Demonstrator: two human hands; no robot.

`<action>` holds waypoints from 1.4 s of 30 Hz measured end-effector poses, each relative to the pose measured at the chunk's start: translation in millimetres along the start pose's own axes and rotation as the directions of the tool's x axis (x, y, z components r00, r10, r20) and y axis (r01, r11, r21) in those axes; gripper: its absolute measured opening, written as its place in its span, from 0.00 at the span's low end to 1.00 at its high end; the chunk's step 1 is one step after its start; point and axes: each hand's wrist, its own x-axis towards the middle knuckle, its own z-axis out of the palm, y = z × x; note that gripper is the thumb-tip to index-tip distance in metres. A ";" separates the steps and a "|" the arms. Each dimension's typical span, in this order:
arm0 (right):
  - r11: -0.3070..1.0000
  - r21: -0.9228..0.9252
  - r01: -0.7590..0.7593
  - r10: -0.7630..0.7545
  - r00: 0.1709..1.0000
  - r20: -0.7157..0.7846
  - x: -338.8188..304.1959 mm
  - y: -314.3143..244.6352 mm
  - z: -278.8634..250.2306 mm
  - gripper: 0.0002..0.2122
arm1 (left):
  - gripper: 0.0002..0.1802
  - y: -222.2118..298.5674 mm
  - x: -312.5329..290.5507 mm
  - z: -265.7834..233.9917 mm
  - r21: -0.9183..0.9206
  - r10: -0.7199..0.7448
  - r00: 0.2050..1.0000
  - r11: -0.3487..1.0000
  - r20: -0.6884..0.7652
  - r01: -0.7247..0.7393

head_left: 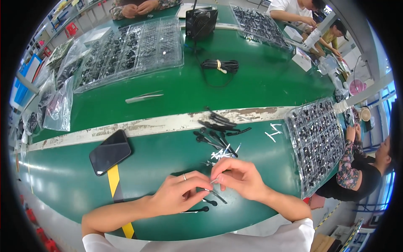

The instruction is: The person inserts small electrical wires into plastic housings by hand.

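Left fingers (196,182) | dark strip (219,197) at tips | right fingers (224,166) | pale piece (215,181) pinched

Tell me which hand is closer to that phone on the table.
The left. The phone lies ahead and to the left of the left hand; the right hand is farther off to the phone's right.

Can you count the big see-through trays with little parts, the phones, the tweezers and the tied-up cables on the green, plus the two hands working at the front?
Big see-through trays: 3
Phone: 1
Tweezers: 1
Tied-up cable: 1
Left hand and right hand: 2
Total: 8
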 end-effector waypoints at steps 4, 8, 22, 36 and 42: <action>0.999 -0.002 0.044 -0.044 0.999 0.022 4.6 -0.4 -2.9 0.07 | 0.09 -3.6 3.9 -0.2 -0.010 0.032 0.999 0.999 0.002 -0.032; 0.973 -0.158 0.168 -0.158 0.985 0.073 3.1 1.4 -2.9 0.08 | 0.09 -1.4 1.9 -0.8 -0.019 0.026 1.000 0.999 0.004 -0.026; 0.929 -0.299 0.220 -0.226 0.974 0.014 -2.4 -3.5 -1.7 0.05 | 0.09 -2.4 1.3 -0.6 -0.034 0.007 1.000 0.999 0.001 -0.007; 0.461 -0.682 0.568 -0.620 0.756 0.211 -1.5 -8.7 3.4 0.13 | 0.12 -11.7 -3.0 -0.7 -0.063 0.215 0.965 0.972 -0.151 -0.227; 0.512 -0.690 0.512 -0.566 0.805 0.177 -7.0 -13.7 9.2 0.13 | 0.11 -13.2 -4.3 1.1 -0.020 0.232 0.957 0.971 -0.175 -0.239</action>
